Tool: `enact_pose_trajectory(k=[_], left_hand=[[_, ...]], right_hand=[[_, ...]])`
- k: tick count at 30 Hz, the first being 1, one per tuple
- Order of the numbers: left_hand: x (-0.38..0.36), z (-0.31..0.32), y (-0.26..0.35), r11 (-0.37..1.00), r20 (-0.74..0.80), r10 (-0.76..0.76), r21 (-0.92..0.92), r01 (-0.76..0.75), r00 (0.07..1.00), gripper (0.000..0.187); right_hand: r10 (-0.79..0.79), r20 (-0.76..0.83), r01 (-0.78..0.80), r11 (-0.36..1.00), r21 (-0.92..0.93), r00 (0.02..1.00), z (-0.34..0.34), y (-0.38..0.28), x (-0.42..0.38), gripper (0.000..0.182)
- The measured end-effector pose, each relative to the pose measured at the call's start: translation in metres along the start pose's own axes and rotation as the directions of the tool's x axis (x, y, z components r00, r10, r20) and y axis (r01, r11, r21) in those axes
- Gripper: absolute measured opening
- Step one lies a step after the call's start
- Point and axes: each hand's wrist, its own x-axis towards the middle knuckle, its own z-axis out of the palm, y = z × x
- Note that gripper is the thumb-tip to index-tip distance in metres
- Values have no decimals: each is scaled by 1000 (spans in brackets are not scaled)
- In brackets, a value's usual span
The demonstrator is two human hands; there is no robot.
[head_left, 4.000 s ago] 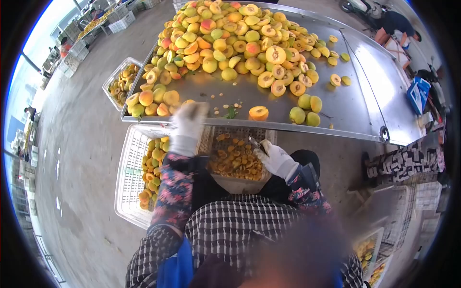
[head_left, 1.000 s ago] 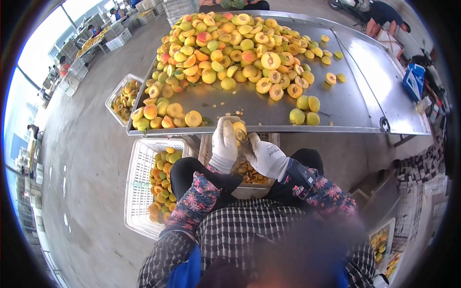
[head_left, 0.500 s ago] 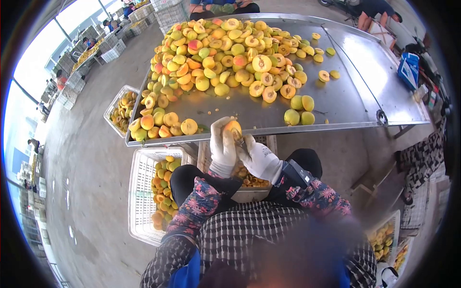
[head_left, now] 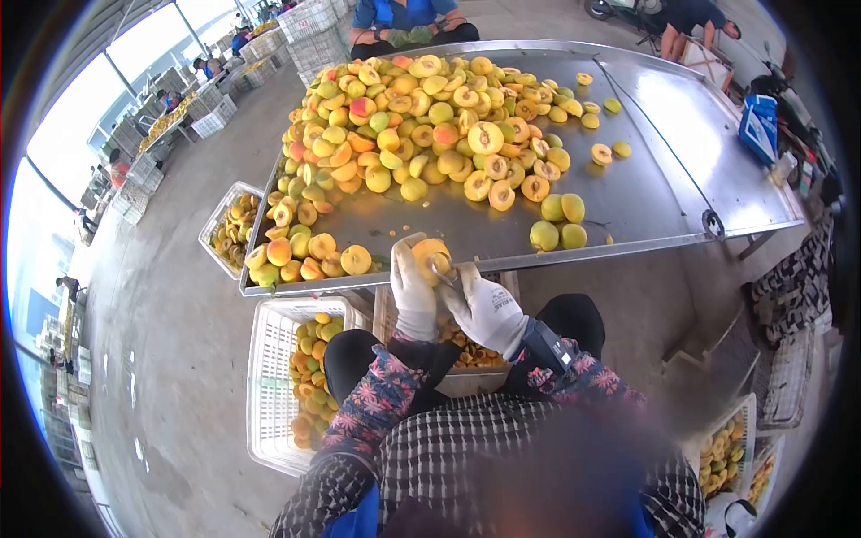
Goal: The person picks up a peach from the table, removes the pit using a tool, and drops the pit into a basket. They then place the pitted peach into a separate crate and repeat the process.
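My left hand (head_left: 413,291), in a white glove, is closed around a halved yellow peach (head_left: 430,252) just over the table's near edge. Its cut face is turned toward my right hand (head_left: 488,310), also gloved. From the right fingers a small metal tool (head_left: 443,266) reaches the cut flesh; its exact kind is hard to make out. Beyond both hands, a large heap of whole and halved peaches (head_left: 395,125) covers the metal table (head_left: 664,170). Below them, a crate (head_left: 480,384) with peach pieces sits between my knees, partly hidden by my hands.
A white crate (head_left: 269,394) with peaches stands left of my knees; another crate (head_left: 215,211) is beside the table's left end. Across the table sits a person (head_left: 404,18). A cord (head_left: 659,134) crosses the tabletop on the right. More crates (head_left: 725,448) stand at lower right.
The peach half has turned, so more of its cut face shows, and the metal tool now meets it. The whole view has shifted slightly, with the table lower in the picture.
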Motion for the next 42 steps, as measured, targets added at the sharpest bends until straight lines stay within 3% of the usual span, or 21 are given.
enact_pose_trajectory(k=[13,16,19,22,25,26,27,28,29,30,31,32,33,35,38,41,42], left_hand=[[-19,9,20,983,95,170,53,-176,981,38],[-16,7,14,911,129,349,186,-368,928,37],[-20,8,20,913,173,331,189,-361,928,34],[-13,2,14,883,220,304,301,-361,927,33],[-12,0,22,939,265,99,295,-178,959,31],[-8,-2,19,890,263,198,355,-285,944,27],[-3,-5,15,715,324,347,516,-471,880,25],[-4,-9,12,912,257,148,337,-232,955,26],[-3,-10,7,993,177,-58,116,38,982,28],[-1,-11,-7,992,185,36,111,-57,982,31],[1,-10,-22,983,190,130,106,-152,973,36],[-4,-1,-3,990,257,84,93,-111,963,36],[4,-2,-14,958,170,158,212,-193,973,36],[15,-11,-20,933,224,197,256,-253,954,35],[18,-11,-14,884,315,107,404,-235,943,36],[18,-10,-23,881,277,128,410,-238,952,36],[-1,11,-10,935,199,143,294,-198,970,36]], right_hand=[[-9,78,25,980,-196,997,-14,-9,6,28],[11,60,0,983,-181,998,-5,-2,5,29],[-55,102,66,992,-107,993,-8,8,7,30],[-15,216,82,950,-303,976,-20,8,9,31],[-13,180,30,995,-92,984,-11,21,5,32],[84,197,-106,989,104,977,-5,18,3,29],[-12,1,12,990,140,1000,17,28,-3,23],[-353,-219,392,905,168,910,23,21,-4,19],[-307,-193,328,940,90,932,28,30,-8,18],[-441,-54,393,844,-366,896,30,50,-12,18],[-541,-64,452,757,-471,839,14,35,-9,16],[-111,-200,87,989,-124,973,20,21,-5,21],[128,11,-129,991,48,992,14,24,-2,30],[79,24,-79,997,-18,997,13,27,2,34],[69,70,-66,997,-44,995,1,32,-2,34],[204,86,-220,936,276,975,18,42,-3,34],[204,66,-214,950,227,977,9,27,-7,33]])
